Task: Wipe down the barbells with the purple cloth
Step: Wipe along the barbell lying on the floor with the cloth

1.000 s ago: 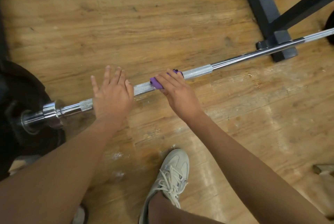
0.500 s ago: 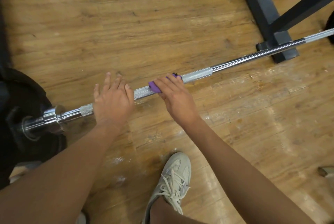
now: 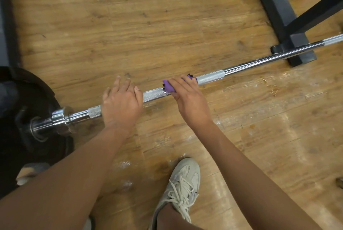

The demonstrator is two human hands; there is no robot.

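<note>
Cloth (image 3: 168, 87) mostly hidden under right hand (image 3: 189, 99), left hand (image 3: 121, 105) covering barbell (image 3: 209, 78)

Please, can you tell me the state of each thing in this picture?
Barbell: loaded, black plate on one end.
Purple cloth: folded round the barbell.
Right hand: grips the purple cloth.
Left hand: rests on the barbell, fingers straight.
Shoe: laced, on the floor.

Worn brown wood-plank floor (image 3: 167, 25), knots, scuffs, white dusty smears near bottom centre. Black metal rack base (image 3: 272, 3) upper right, angled brace joining it. Dark vertical strip (image 3: 7, 16) along left edge. Soft glare at right.
</note>
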